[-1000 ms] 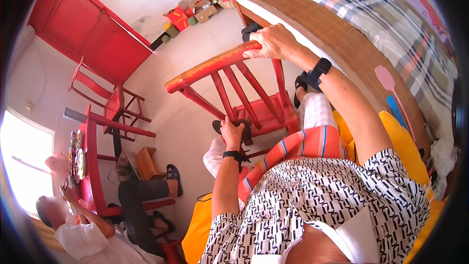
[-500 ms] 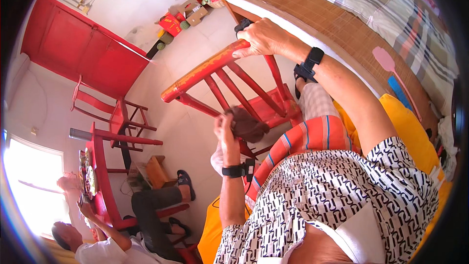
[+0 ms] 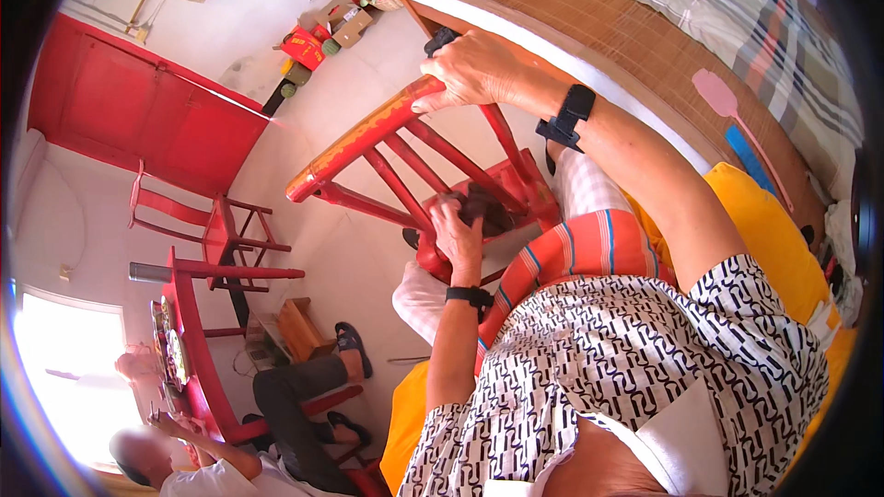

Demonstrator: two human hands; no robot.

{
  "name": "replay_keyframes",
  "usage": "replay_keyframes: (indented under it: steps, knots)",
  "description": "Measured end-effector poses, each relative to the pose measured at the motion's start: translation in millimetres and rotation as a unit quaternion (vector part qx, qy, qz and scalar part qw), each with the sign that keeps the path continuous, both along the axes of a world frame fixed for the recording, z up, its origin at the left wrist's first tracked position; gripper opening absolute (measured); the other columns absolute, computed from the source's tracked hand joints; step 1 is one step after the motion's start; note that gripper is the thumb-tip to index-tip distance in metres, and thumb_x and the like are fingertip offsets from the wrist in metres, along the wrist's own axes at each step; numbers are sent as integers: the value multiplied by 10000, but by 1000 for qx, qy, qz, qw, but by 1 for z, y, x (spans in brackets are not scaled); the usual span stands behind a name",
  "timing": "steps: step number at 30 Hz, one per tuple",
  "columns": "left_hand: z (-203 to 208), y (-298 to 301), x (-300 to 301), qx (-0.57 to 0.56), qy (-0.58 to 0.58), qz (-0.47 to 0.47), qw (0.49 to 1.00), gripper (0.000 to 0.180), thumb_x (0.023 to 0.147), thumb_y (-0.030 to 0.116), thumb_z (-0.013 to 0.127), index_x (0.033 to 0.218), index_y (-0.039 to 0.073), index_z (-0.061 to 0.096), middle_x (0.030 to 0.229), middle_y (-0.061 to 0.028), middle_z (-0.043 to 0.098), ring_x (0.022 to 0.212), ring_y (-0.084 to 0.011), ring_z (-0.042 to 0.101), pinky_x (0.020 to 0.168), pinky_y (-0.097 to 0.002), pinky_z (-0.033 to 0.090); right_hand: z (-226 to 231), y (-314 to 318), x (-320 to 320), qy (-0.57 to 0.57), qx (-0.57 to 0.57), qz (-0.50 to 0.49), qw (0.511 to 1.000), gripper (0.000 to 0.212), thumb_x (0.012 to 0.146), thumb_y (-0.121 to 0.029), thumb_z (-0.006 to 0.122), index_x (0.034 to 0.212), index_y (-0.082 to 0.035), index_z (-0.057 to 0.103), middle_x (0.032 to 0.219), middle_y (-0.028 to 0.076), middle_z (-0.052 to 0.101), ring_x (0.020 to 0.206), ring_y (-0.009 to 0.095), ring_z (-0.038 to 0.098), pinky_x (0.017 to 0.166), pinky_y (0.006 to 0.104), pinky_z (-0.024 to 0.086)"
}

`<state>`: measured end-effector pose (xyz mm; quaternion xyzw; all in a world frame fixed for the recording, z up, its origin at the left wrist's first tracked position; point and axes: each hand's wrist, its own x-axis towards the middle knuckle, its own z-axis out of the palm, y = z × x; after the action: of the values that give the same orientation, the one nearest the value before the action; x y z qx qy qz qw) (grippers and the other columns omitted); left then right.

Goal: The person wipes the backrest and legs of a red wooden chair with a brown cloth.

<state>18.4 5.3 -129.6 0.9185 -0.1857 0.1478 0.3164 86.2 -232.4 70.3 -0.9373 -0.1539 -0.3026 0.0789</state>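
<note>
Head view: both hands (left hand [image 3: 458, 232], right hand [image 3: 474, 69]) on red chair [image 3: 368, 133]

The right hand [image 3: 474, 69] grips the top bar of a red wooden chair [image 3: 368, 143], the left hand [image 3: 458, 232] presses a dark cloth [image 3: 483, 204] on its seat, and another person [image 3: 230, 460] sits far off at a red table [image 3: 189, 331].

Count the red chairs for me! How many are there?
2: one red chair gripped by both hands beside the bed, another red chair by the red table. More may be hidden.
</note>
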Motion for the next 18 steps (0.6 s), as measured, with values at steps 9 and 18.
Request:
replay_keyframes:
  steps: [9, 18]
  knots:
    - [-70, 30, -19, 36, 230, -56, 971, 335, 806, 238, 699, 1011, 62, 501, 913, -196, 643, 786, -385, 654, 706, -473, 501, 8, 5, -2, -4, 15, 9, 1000, 672, 794, -718, 578, 759, -52, 663, 619, 129, 612, 633, 312, 654, 589, 419, 510]
    - [115, -24, -5, -328, 120, -107, 931, 197, 852, 76, 665, 1007, 34, 551, 862, -28, 571, 761, -99, 515, 658, -242, 431, 0, -1, -5, 2, 15, 8, 1000, 666, 801, -712, 571, 776, -53, 664, 622, 132, 618, 639, 327, 659, 590, 420, 512]
